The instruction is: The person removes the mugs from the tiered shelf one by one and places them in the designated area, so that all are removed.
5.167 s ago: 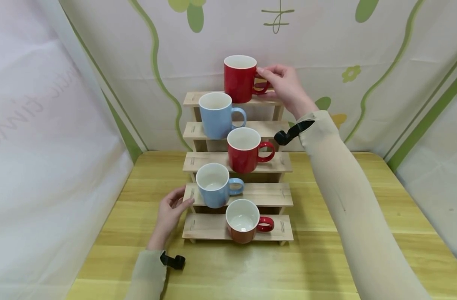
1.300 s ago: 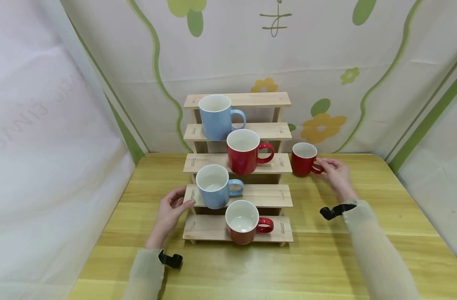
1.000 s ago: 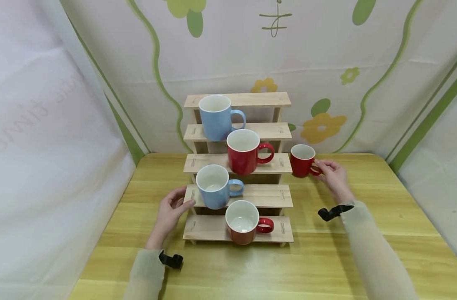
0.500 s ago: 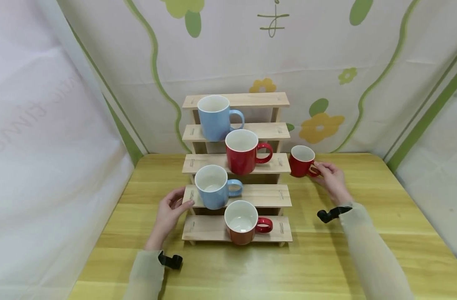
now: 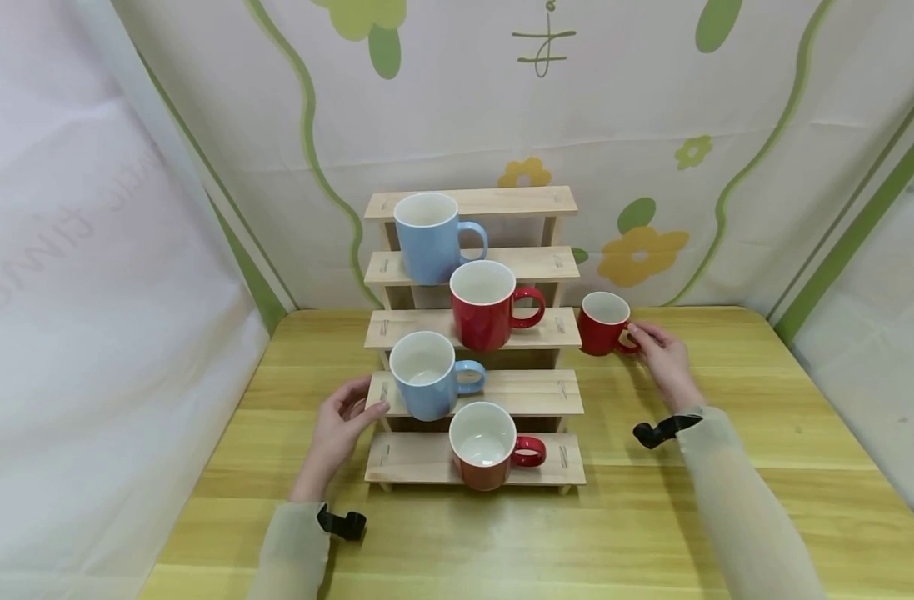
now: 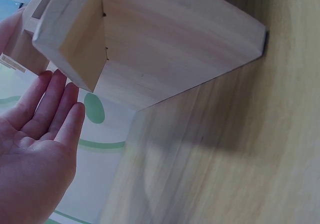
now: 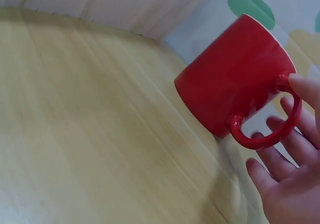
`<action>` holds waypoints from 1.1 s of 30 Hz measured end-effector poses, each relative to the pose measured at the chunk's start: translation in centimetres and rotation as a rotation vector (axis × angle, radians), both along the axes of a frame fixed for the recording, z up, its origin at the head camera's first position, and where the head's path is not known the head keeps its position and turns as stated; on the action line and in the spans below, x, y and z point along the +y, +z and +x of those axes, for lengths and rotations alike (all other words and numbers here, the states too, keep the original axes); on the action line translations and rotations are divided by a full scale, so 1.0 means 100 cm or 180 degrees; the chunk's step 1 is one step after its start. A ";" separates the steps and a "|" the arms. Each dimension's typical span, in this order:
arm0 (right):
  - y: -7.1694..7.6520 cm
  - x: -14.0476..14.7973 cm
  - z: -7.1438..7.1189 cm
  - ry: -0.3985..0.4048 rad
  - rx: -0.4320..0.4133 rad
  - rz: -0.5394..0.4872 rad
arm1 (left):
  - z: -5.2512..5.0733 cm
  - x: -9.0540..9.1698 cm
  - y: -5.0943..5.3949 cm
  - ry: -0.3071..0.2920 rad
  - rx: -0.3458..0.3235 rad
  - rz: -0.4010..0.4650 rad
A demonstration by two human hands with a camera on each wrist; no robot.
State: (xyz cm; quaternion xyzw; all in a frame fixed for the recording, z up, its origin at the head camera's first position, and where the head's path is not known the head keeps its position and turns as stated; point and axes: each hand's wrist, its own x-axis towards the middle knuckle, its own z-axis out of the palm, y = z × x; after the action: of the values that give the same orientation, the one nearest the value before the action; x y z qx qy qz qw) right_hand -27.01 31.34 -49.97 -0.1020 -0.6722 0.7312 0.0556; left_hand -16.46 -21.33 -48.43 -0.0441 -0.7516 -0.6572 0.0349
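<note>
My right hand (image 5: 665, 360) holds a red mug (image 5: 601, 333) by its handle, thumb on top. The mug stands upright just right of the stepped wooden rack (image 5: 531, 392), seemingly on the table. In the right wrist view the thumb presses the handle of the red mug (image 7: 235, 74) and the other fingers spread loosely behind it. My left hand (image 5: 340, 425) grips the left end of the rack's second-lowest shelf, thumb above. In the left wrist view the fingers (image 6: 50, 104) reach to the underside of that wooden rack (image 6: 165, 44).
On the rack sit two light-blue mugs, an upper blue mug (image 5: 429, 242) and a lower blue mug (image 5: 424, 379). Two red mugs stand there too, a middle red mug (image 5: 482, 308) and a bottom red mug (image 5: 483, 450). The wooden table (image 5: 457, 542) ends at a patterned cloth backdrop (image 5: 442, 108).
The right hand has brought the red mug from the top shelf down to the rack's right, then slightly nearer the rack. Over the last half second almost nothing moves. The left hand stays put.
</note>
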 end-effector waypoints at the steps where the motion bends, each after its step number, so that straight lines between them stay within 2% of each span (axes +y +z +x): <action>1: 0.001 0.000 0.000 -0.0032 -0.0014 0.0140 | 0.000 0.000 0.000 -0.0003 -0.0002 -0.0001; 6: 0.014 -0.002 -0.001 -0.0270 0.0115 0.0676 | 0.001 0.000 0.000 -0.0013 -0.0011 0.0007; 11: 0.041 -0.003 0.000 -0.0390 0.0315 0.0884 | 0.001 0.000 0.000 -0.0007 -0.0003 0.0026; 20: 0.093 -0.009 0.004 -0.0439 0.0785 0.0455 | 0.001 -0.001 -0.001 0.0003 0.0021 0.0009; 27: 0.125 -0.017 0.010 -0.0246 0.1069 0.0301 | 0.001 0.000 -0.001 0.0015 0.0024 -0.0044; 33: 0.145 -0.031 0.014 -0.0012 0.1312 -0.0019 | 0.001 0.001 0.001 0.0022 0.0034 -0.0008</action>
State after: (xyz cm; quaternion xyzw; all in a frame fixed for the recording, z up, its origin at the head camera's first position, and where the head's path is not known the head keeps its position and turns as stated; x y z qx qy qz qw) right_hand -25.65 28.25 -35.42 0.0483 -0.6442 0.7385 0.1931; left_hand -16.33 -21.26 -48.38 -0.0450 -0.7524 -0.6559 0.0411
